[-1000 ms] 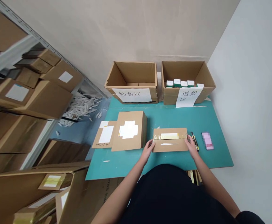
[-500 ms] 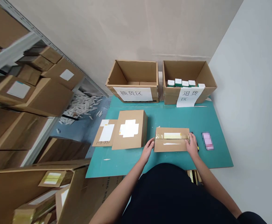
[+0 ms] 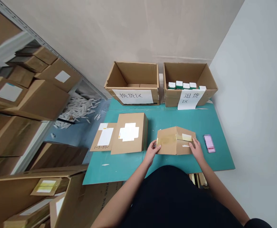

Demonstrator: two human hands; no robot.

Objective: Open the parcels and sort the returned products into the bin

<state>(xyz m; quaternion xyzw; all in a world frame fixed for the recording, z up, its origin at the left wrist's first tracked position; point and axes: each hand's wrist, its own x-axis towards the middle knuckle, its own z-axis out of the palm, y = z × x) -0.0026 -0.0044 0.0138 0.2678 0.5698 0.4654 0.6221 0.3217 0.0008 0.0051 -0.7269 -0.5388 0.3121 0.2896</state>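
Observation:
A small brown cardboard box with yellowish tape is between my two hands over the green table. It is tilted, so its left end face and its labelled side both show, meeting at an edge near the middle. My left hand grips the left end, thumb on the front. My right hand holds the right end, fingers by the white label. To the left lies a larger carton with a cross-shaped white label. Right of my right hand is a phone-like item, its surface pixelated.
Two open cartons with handwritten signs stand at the back: the left carton and the right carton, which holds several white-and-green small boxes. A flat labelled cardboard piece lies at left. Shelved boxes and an open carton flank the table.
The small box has turned in my hands: its labelled face swung right and another face now shows on the left. The view has shifted slightly.

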